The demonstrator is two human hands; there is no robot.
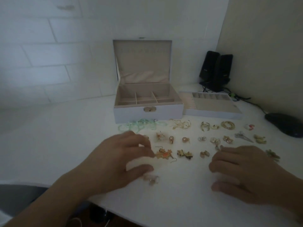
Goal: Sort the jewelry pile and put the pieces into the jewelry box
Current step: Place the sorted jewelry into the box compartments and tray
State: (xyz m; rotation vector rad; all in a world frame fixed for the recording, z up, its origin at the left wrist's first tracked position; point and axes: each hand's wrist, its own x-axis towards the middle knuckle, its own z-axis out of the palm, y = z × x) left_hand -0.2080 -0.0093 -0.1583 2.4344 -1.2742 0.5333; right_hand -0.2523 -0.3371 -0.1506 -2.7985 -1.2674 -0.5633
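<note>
The white rectangular jewelry box [148, 110] stands open at the back of the white tabletop [65, 136], lid upright, beige-lined compartments holding nothing visible. Just beside it on the right sits its removed white insert tray [213, 110] with ring rolls and small slots. The jewelry lies spread in loose rows in front of the box: a pale green beaded strand [139, 126] touching the box front, thin gold hoop earrings [179, 124], a coiled gold bracelet [227, 125], two round pink pearl earrings [178, 139], a silver hair clip [243, 136]. The left hand [121, 159] hovers low over the tabletop, fingers curled, fingertips at the orange-and-gold leaf earrings [164, 154]; whether it pinches them cannot be told. A small pale translucent piece [151, 179] lies by its thumb. The right hand [242, 174] rests with fingers loosely curled, gripping nothing visible. Two black speakers [214, 71] and a black computer mouse [284, 126] stand at the right rear
</note>
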